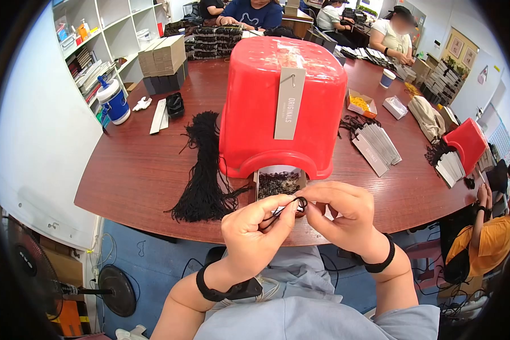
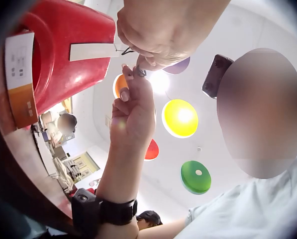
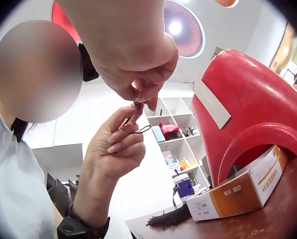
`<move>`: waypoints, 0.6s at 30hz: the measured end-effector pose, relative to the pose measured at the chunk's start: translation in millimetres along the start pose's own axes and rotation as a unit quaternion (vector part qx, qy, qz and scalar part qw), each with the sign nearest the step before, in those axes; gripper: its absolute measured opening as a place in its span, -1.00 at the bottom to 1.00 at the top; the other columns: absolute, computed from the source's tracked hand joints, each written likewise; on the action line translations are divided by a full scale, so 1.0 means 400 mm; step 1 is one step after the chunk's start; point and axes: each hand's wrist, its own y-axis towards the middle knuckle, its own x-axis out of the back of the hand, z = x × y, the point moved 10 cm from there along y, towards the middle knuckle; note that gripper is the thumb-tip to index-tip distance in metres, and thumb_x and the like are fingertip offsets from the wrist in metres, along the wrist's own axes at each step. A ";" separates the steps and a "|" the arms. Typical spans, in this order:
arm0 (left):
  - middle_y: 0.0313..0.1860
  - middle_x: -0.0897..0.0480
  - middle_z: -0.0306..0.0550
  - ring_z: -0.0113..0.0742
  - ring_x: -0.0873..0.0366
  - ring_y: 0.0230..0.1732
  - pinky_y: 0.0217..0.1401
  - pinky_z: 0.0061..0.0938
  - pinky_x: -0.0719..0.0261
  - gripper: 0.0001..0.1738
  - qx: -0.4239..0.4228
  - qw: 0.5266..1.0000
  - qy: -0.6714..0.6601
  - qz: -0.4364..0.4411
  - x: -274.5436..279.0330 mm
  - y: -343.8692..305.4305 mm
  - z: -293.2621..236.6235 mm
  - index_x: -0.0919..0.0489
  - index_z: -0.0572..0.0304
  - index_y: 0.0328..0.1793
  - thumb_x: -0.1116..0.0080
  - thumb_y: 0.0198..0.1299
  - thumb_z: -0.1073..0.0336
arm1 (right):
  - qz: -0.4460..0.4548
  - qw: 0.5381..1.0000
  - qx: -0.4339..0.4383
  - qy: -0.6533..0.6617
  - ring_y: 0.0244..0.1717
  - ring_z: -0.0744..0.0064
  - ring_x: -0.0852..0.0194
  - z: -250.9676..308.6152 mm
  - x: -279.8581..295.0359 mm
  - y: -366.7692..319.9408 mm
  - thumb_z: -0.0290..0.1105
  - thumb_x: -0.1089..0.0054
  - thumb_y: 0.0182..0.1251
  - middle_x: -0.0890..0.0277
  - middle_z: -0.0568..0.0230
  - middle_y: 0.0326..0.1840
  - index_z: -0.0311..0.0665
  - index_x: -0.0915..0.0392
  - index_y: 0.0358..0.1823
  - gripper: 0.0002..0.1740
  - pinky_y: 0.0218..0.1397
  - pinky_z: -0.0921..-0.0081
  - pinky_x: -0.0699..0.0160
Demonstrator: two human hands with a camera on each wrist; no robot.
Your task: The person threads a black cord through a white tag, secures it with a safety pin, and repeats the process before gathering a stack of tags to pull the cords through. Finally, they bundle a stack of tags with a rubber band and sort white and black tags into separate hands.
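In the head view my left hand (image 1: 258, 229) and right hand (image 1: 343, 215) meet in front of the red stool. Both pinch a thin black cord (image 1: 302, 199) between thumb and fingertips, and it bends into a small loop there. A loop of the cord (image 3: 146, 129) sticks out beside the left fingers in the right wrist view. Just beyond the hands an open box (image 3: 228, 199) of small black pieces sits in the stool's arch. A grey tag (image 1: 289, 105) marked ORIGINALS hangs on the side of the red stool (image 1: 249, 107).
A thick bundle of black cords (image 1: 201, 170) lies left of the stool. To the right are a fan of corded tags (image 1: 377, 147) and a box with yellow pieces (image 1: 361, 103). A blue jug (image 1: 113, 101) stands at the far left. Other people sit around the table.
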 end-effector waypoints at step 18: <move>-0.49 -0.52 -0.39 -0.81 -0.20 -0.60 -0.64 -0.86 -0.11 -0.75 0.126 0.987 -0.058 0.084 -0.029 -0.013 0.025 -0.54 0.33 -0.05 -0.06 0.11 0.49 | 0.004 0.996 0.041 -0.075 -0.68 0.41 -0.41 -0.006 0.005 -0.002 -0.64 -0.12 -0.16 -0.43 0.25 -0.52 -0.31 -0.43 -0.45 -0.84 -0.69 0.58 -0.37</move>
